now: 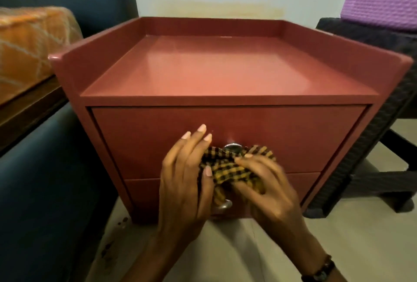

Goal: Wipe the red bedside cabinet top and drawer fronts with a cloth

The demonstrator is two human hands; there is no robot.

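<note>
Both hands (225,182), checked cloth (228,168) over the drawer knob (232,148).

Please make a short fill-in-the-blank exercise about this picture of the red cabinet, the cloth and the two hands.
1. Both hands hold a checked cloth of black and ____.
2. The cloth is bunched around the metal knob of the ____ drawer.
3. A bracelet is on the ____ wrist.
4. The left hand and right hand are in front of the cabinet's ____ fronts.

Missing words: yellow; upper; right; drawer
</note>
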